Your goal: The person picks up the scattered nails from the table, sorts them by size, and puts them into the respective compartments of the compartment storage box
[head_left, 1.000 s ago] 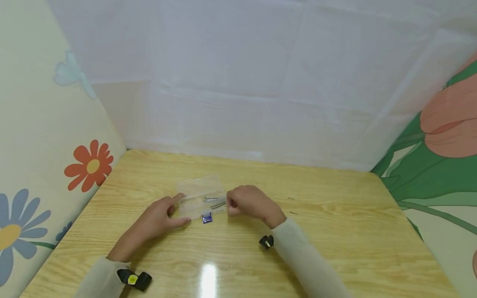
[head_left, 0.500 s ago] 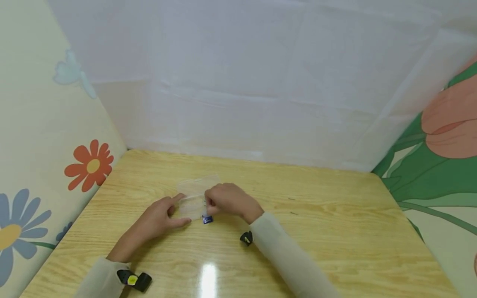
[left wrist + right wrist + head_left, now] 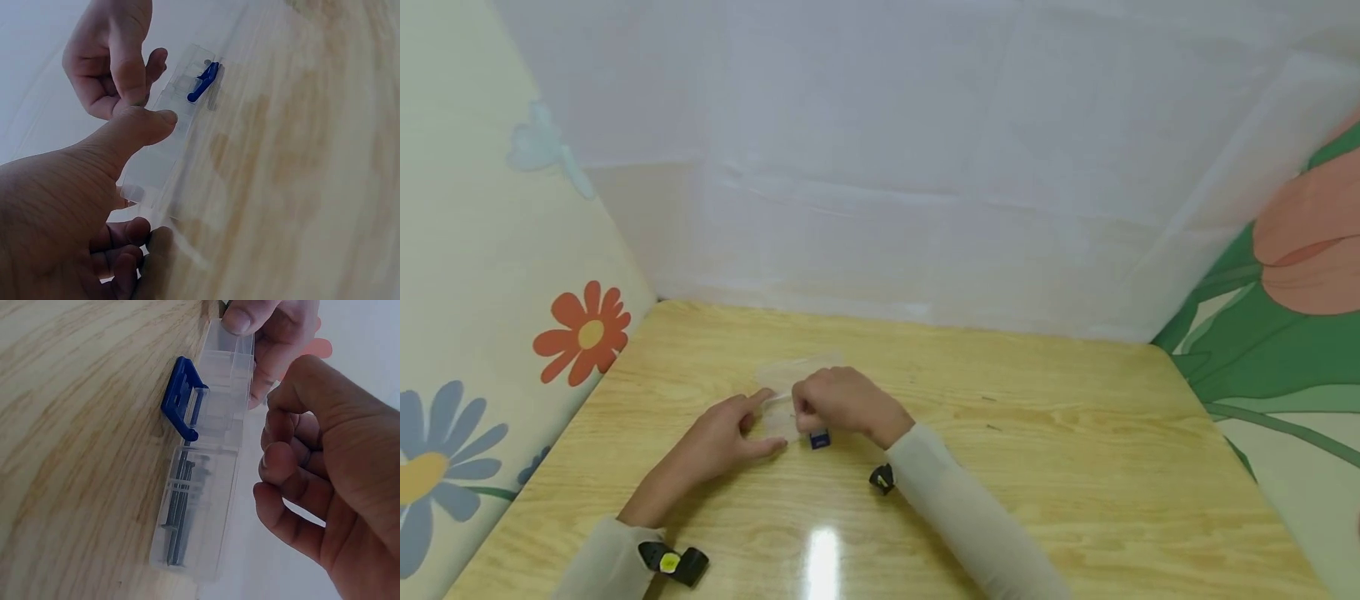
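A clear plastic compartment box (image 3: 780, 414) lies on the table with its lid (image 3: 790, 369) raised at the back. My left hand (image 3: 722, 437) holds its left end, thumb along the front edge. Over the box's middle is my right hand (image 3: 846, 404), thumb and forefinger pinched together. A thin, dark tip shows at those fingertips in the right wrist view, looking like a small nail, mostly hidden. The box's blue latch (image 3: 178, 400) hangs open at the front. Several long nails (image 3: 178, 515) lie in the right-hand compartment, which my right hand covers in the head view.
Two small nails (image 3: 988, 398) lie apart on the wooden table (image 3: 1075, 483), right of the box. A white sheet (image 3: 887, 167) hangs behind the table's back edge. Flower-printed walls (image 3: 580, 333) stand at both sides. Black straps (image 3: 673, 562) are on the wrists.
My right hand has moved left, from the box's right end to over its middle, covering the long nails in the head view. My left hand stays at the left end.
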`<state>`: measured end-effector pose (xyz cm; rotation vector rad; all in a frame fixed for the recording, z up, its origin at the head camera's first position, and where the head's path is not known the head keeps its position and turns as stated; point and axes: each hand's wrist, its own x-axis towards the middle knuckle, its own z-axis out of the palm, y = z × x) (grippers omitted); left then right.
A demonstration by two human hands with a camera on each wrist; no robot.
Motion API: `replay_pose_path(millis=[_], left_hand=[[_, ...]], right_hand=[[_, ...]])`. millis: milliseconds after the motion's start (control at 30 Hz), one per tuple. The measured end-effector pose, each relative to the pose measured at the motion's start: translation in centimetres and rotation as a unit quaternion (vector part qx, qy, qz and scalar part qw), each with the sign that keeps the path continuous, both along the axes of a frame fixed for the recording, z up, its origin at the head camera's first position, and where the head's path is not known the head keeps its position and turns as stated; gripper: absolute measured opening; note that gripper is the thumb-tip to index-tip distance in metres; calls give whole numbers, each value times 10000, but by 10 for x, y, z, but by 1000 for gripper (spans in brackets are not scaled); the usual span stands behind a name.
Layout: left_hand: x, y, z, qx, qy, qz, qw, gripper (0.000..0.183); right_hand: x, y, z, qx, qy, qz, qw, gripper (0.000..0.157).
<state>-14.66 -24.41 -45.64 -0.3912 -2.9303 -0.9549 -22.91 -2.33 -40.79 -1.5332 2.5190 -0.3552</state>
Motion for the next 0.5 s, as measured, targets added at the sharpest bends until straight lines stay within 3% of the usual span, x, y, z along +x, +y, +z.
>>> replay_pose_path(millis=[500], left_hand=[[-1, 1, 0, -101, 64, 2, 9999, 78]], right_hand=[[-1, 44, 2, -334, 188, -302, 9988, 17]])
